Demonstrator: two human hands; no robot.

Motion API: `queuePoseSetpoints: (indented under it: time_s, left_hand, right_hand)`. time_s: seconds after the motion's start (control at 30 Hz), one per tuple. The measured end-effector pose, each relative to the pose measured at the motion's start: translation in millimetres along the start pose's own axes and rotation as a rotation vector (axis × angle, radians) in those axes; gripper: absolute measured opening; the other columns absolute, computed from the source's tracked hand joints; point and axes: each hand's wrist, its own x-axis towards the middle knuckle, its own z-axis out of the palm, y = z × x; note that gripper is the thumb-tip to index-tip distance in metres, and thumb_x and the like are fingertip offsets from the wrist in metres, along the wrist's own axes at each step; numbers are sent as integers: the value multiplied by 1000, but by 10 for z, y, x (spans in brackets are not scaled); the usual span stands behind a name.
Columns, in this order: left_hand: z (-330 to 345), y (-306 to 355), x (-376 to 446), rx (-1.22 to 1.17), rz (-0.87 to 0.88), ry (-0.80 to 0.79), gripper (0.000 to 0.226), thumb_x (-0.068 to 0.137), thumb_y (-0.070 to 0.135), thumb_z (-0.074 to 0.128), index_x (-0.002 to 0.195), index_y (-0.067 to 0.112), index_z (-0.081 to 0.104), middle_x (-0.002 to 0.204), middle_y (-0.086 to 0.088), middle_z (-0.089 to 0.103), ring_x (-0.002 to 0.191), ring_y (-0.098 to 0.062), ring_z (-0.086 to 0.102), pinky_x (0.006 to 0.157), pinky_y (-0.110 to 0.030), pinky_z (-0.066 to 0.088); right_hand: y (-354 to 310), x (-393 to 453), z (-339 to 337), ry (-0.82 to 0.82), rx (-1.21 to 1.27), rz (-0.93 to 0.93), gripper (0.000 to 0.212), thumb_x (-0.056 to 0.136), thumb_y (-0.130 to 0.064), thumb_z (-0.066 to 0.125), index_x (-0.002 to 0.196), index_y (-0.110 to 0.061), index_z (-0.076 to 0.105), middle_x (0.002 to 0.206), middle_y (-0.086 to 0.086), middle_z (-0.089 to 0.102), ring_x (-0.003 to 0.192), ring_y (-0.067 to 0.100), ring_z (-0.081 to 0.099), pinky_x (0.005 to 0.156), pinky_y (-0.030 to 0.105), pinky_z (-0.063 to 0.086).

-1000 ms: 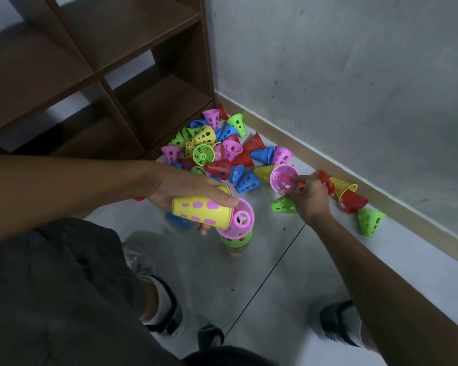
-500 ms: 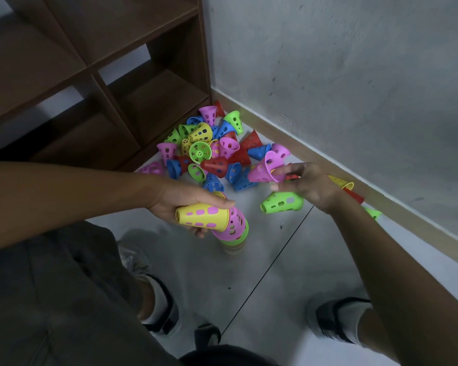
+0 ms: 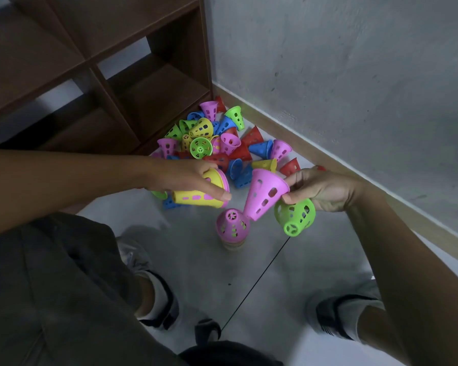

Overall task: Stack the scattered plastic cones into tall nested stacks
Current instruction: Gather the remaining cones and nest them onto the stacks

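The scattered plastic cones lie heaped on the floor in the corner where the brown shelf unit meets the grey wall, and we take the standing stack as our landmark, since everything we hold is arranged around it. The heap sits beyond the stack, close enough that we can reach it from a crouch. The stack stands upright on the pale floor between our two shoes, narrow end up and capped by a pink cone, which we judge keeps it steady and ready to take the next piece from above. To the left of the stack and a little above it, our left hand curls its fingers and thumb around a yellow cone lying sideways, with what looks like a pink rim nested at its wide end; we seem to park this bundle there as a reserve. Just right of the stack, our right hand pinches the rim of a pink cone, its narrow end tilted down almost onto the stack's top, so it must be flipped before it nests. The same hand tucks a green cone under its lower fingers, probably to save another reach.
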Motion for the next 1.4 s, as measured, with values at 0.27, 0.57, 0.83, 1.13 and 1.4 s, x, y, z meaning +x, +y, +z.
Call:
queuePoseSetpoints:
  time_s: [0.27,0.57,0.83,1.13,1.4]
  left_hand:
    - [-38,62,-190,235,304,10,48,69,46,86,107,33,59,106,7,65,97,-15,65,83,-44,57]
    - [182,52,-348,277,366,105,70,59,43,91,115,31,52,86,35,54,70,7,55,59,-10,41]
    - [277,107,-409,293,449,254,76,53,58,88,111,25,52,91,31,56,75,6,57,60,-11,40]
    - [246,58,-389,92,228,148,58,64,61,80,101,23,55,81,2,69,71,-11,66,65,-33,50]
    - [224,18,-293,-1,-52,107,80,52,76,64,106,17,64,85,0,60,79,-13,58,69,-27,40]
  right_hand:
    - [57,160,295,-262,112,-3,35,87,4,47,101,-7,77,93,8,77,80,15,75,73,25,59]
    - [448,345,349,-261,283,-10,46,81,-21,80,118,4,66,110,17,72,94,24,73,83,34,58]
    - [383,349,456,-216,336,-83,48,80,-26,81,113,5,67,108,16,73,94,23,73,81,32,58]
    - [289,367,549,-234,288,-39,33,87,-20,72,116,-6,70,113,11,73,104,20,70,89,33,55]
    - [214,317,508,-239,169,62,38,95,0,50,132,-6,58,114,17,70,101,25,71,82,33,58]
